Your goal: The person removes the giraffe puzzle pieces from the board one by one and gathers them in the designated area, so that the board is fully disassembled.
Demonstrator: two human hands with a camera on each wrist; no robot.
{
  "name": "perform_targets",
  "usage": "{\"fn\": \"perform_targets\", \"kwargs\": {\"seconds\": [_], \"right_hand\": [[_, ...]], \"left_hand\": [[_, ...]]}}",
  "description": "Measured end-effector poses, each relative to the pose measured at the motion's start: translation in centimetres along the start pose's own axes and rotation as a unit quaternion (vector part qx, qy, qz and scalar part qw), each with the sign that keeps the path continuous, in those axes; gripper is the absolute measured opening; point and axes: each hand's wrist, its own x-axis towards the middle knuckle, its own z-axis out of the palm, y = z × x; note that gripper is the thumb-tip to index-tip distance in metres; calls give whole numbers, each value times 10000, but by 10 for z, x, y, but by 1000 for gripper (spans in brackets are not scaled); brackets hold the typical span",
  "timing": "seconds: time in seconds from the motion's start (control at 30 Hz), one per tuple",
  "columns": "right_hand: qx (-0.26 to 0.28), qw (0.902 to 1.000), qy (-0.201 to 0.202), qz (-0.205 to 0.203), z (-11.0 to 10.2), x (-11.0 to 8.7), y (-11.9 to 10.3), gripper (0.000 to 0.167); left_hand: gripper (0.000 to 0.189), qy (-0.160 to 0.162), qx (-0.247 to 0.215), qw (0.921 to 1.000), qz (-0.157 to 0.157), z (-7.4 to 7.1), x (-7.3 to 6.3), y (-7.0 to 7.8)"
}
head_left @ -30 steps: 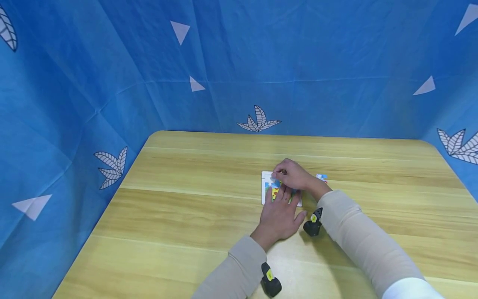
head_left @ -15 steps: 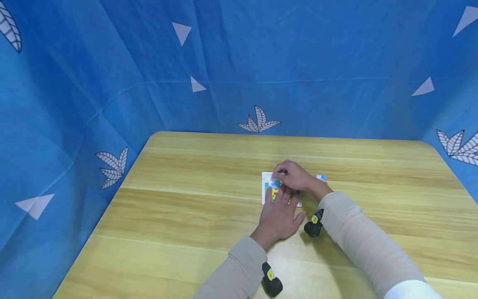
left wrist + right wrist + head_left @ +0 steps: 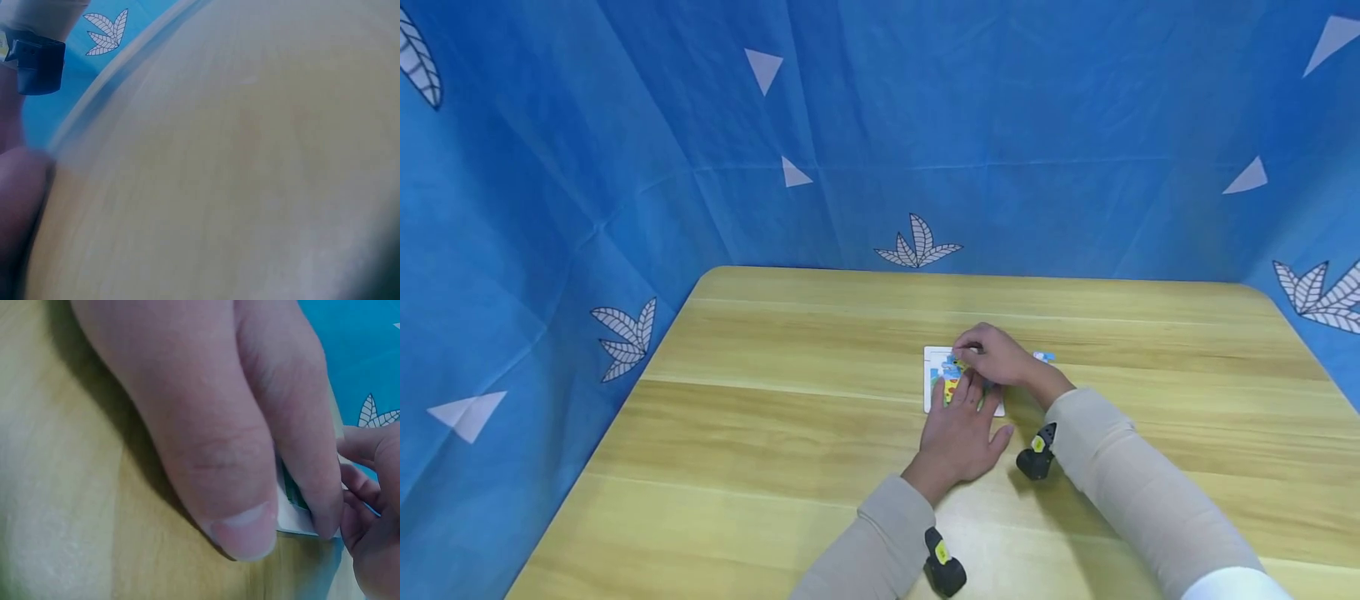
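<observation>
In the head view a small jigsaw puzzle [image 3: 951, 392] with a white frame lies on the table, with yellow and blue picture parts showing. My left hand [image 3: 958, 440] rests on it with fingers spread and straight, covering its lower part. Over the upper right of the puzzle, my right hand [image 3: 996, 357] has curled fingers and pinches a blue-and-yellow puzzle piece [image 3: 958, 363] at the fingertips, mostly hidden. The right wrist view has my left hand [image 3: 206, 425] close up, thumb on the table, and my right hand [image 3: 378, 494] at the edge.
Another puzzle piece [image 3: 1043, 357], blue and white, lies just right of the frame, partly behind the right wrist. The wooden table [image 3: 760, 433] meets a blue patterned cloth [image 3: 1045, 150] at the back and left. Each wrist carries a black camera [image 3: 1036, 454].
My right hand has shifted slightly to the right, and more of the blue-and-yellow part shows by its fingertips. My left hand stays in place on the puzzle.
</observation>
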Motion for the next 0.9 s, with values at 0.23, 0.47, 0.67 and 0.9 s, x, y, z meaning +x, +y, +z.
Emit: {"fn": "perform_targets", "kwargs": {"seconds": [0.23, 0.47, 0.67, 0.9], "right_hand": [[-249, 9993, -96, 273, 2, 1, 1, 21], [-372, 9983, -231, 374, 1, 2, 2, 18], [-236, 9990, -133, 349, 0, 1, 2, 17], [42, 9996, 23, 290, 2, 1, 3, 12]], "left_hand": [[62, -31, -109, 9999, 40, 2, -1, -1], [63, 23, -146, 9999, 49, 4, -1, -2], [63, 5, -194, 9998, 87, 4, 0, -1], [63, 45, -142, 9999, 31, 4, -1, -2]]}}
